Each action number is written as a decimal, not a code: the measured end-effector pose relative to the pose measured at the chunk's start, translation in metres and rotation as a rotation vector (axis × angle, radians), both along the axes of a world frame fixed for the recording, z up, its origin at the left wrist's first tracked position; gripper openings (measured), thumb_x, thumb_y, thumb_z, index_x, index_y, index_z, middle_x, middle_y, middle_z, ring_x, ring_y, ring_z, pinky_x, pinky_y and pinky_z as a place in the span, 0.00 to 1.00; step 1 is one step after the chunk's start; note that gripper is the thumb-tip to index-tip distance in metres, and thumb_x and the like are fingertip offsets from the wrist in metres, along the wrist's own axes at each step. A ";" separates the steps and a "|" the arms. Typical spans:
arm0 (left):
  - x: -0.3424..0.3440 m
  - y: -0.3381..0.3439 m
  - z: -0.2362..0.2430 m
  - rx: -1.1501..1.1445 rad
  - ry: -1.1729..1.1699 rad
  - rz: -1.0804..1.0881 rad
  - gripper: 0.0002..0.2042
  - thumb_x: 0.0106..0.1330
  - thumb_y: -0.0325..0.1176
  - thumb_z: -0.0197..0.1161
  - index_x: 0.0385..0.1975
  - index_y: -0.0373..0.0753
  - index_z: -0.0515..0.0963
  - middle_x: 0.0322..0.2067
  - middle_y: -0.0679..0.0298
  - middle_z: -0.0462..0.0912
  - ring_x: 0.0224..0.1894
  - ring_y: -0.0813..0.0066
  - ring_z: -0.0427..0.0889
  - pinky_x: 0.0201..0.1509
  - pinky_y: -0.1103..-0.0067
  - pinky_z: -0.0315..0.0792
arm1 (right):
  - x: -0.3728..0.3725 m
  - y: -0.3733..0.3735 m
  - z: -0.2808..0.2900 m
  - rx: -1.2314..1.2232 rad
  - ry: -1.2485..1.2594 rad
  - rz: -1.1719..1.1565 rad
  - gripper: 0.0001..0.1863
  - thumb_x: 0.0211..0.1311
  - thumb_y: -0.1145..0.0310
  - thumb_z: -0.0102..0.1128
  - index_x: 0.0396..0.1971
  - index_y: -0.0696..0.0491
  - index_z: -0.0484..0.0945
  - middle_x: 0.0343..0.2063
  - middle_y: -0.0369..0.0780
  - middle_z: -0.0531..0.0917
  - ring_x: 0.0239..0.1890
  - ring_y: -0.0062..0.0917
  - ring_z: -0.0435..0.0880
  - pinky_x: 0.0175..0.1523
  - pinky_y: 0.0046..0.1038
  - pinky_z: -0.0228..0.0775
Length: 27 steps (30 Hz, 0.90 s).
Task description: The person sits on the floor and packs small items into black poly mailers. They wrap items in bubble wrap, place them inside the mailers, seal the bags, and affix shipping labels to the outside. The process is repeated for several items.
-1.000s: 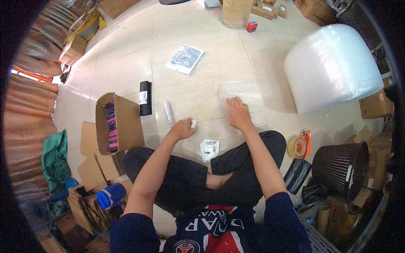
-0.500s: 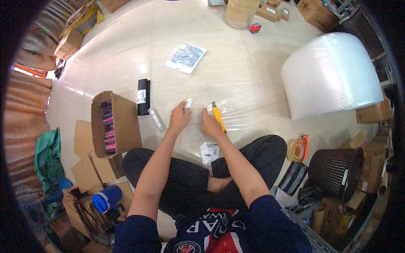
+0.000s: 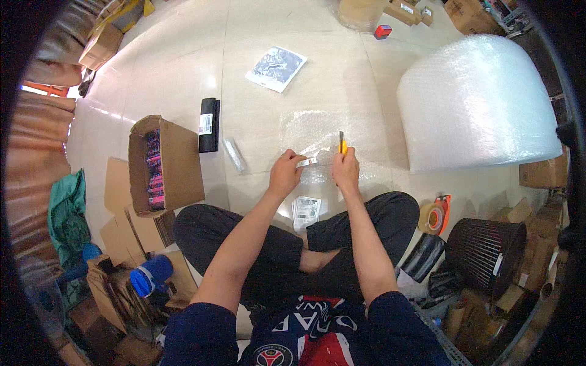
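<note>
Between the fingers of my left hand (image 3: 285,174) is a small white labelled piece (image 3: 309,161), too small to make out further. My right hand (image 3: 346,172) grips a yellow utility knife (image 3: 343,147), its dark blade pointing away from me. Both hands are over a clear sheet of bubble wrap (image 3: 299,125) lying flat on the floor. A slim bubble-wrapped bundle (image 3: 233,154) lies left of my left hand. Nearer my crossed legs rests a small stack of printed labels (image 3: 307,212).
At left stands an open cardboard box (image 3: 183,171) of pink-and-dark packets, beside a black roll (image 3: 208,125). A flat plastic-wrapped packet (image 3: 276,68) lies farther off. The big bubble wrap roll (image 3: 479,104) fills the right side; a tape roll (image 3: 433,218) sits by my right knee.
My right hand has taken up the yellow utility knife, which lay on the floor beside it. My left hand has moved right with the white piece. The whole view has shifted slightly.
</note>
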<state>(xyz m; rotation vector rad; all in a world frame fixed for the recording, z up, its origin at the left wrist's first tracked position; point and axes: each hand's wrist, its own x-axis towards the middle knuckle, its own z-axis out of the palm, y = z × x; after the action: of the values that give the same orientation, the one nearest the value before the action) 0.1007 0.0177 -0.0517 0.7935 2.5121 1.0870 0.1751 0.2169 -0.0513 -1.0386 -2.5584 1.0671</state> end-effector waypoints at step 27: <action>-0.086 0.064 -0.005 -0.422 0.411 -0.318 0.52 0.53 0.38 0.84 0.77 0.36 0.61 0.80 0.50 0.57 0.80 0.51 0.62 0.77 0.51 0.66 | 0.088 -0.057 0.092 0.042 -0.730 0.619 0.36 0.73 0.73 0.51 0.79 0.61 0.55 0.57 0.63 0.78 0.50 0.60 0.87 0.58 0.55 0.81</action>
<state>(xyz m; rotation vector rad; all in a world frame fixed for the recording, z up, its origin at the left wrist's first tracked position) 0.0144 0.0821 -0.0571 1.3260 2.6607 0.2925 0.2636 0.1595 0.0410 -0.7144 -3.6369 0.8232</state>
